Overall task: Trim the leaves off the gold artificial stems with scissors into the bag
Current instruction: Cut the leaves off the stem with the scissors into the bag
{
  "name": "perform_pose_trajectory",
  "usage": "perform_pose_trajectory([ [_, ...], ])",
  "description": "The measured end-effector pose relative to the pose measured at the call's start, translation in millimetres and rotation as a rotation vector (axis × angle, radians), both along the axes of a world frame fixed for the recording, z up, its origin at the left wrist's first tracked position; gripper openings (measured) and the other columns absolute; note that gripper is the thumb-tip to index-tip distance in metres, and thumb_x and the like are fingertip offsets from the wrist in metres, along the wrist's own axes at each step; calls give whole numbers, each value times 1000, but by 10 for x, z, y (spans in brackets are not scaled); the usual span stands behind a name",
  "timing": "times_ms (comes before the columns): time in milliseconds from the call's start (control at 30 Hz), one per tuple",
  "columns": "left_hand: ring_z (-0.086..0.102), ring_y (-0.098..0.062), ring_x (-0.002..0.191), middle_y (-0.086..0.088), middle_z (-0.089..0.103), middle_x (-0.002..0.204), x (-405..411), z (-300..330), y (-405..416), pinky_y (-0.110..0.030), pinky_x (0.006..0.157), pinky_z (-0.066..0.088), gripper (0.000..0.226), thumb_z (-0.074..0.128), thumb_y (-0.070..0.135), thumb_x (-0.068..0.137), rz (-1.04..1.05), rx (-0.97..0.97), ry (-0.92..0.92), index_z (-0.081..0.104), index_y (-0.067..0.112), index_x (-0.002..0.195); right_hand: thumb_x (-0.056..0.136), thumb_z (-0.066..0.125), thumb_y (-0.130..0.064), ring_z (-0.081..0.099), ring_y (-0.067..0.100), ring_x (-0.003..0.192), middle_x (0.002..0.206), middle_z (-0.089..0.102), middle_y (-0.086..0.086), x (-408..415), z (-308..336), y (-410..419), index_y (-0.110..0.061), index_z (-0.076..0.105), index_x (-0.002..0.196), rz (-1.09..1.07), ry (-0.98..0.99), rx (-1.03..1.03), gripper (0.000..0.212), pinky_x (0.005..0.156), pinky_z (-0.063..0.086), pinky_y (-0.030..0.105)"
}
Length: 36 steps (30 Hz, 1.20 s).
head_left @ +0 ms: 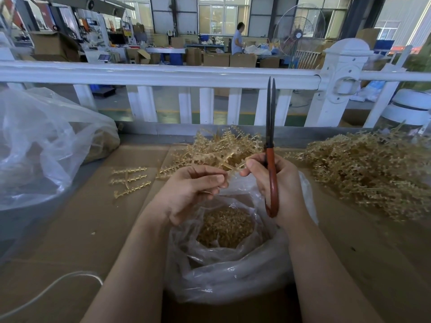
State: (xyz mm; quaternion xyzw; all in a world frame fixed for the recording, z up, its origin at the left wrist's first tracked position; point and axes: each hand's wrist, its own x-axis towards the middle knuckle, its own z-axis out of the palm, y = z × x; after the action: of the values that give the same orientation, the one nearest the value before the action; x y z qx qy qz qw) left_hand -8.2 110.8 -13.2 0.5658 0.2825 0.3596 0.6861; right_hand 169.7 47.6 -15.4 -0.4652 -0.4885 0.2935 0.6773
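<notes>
Bag (233,271) sits open between your forearms, cut gold leaves inside | your left hand (193,190) pinches a gold stem (233,165) above it | your right hand (275,180) grips scissors (270,148), blades upright and nearly closed, thumb and finger touching the stem | stem piles (363,173) lie behind and right on cardboard (93,217).

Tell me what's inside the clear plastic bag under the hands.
The plastic bag holds a heap of small gold trimmed leaves, seen through its open mouth. How deep the heap goes is hidden by the crumpled plastic, and the right hand covers the far rim.
</notes>
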Motion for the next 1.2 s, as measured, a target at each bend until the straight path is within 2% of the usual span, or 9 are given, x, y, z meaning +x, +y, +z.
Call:
perform_pose_trajectory([
  [233,68,-10,66,-9,76,83,-26,-9,-28,-17,61,55,20,76,11,71,-170,-61,13,81,14,90,92,71,-13,56,-1,48,71,71,4,-11,-19,18,-18,70,84,-5,10,7,10,52,43,8],
  [267,69,-10,66,-9,76,83,-23,-9,-28,-17,61,55,18,75,11,72,-160,-53,-13,80,15,88,90,72,-18,56,-1,48,71,72,5,-19,-11,10,-17,70,85,21,25,11,6,52,43,8],
  [433,72,-11,71,-4,75,81,21,48,-29,-19,64,57,11,68,11,76,16,-92,-310,77,16,80,82,72,-33,55,-1,49,76,71,9,-1,-22,-15,-13,70,90,33,33,16,22,53,43,7],
  [600,70,-7,65,0,73,73,52,73,-21,-16,62,56,15,69,16,75,303,-58,-432,69,11,89,86,76,-35,62,3,62,67,68,-3,-5,-88,56,-11,71,84,-118,-171,-88,24,67,49,14],
  [733,72,-9,69,-1,75,76,52,77,-5,-16,61,56,19,71,15,73,418,-56,-469,69,11,91,76,74,-57,63,5,67,70,68,-11,-16,-133,116,-23,68,77,-224,-335,-180,35,66,49,26],
  [867,74,-12,73,-4,76,80,91,67,-14,-17,62,57,21,72,11,70,419,-74,-471,70,10,91,65,63,-80,63,-2,77,79,68,-25,-18,-181,141,-34,63,80,-227,-466,-214,48,66,47,25],
  [967,74,-14,75,-6,76,80,113,69,-17,-17,62,57,23,70,7,70,430,-77,-465,69,9,93,63,58,-86,60,-8,85,89,63,-33,-11,-212,149,-41,59,83,-223,-560,-216,50,64,42,20],
  [1133,74,-15,77,-7,76,82,113,72,-18,-19,67,58,27,70,6,70,435,-58,-444,68,7,97,67,56,-86,59,-7,83,86,63,-26,-6,-264,144,-40,54,87,-217,-695,-200,50,63,40,14],
  [1200,74,-13,75,-6,76,81,121,68,-21,-20,69,59,25,70,5,72,442,-42,-433,68,5,97,68,56,-86,60,-4,83,85,63,-23,-1,-277,146,-39,56,92,-221,-756,-196,52,67,45,16],
])
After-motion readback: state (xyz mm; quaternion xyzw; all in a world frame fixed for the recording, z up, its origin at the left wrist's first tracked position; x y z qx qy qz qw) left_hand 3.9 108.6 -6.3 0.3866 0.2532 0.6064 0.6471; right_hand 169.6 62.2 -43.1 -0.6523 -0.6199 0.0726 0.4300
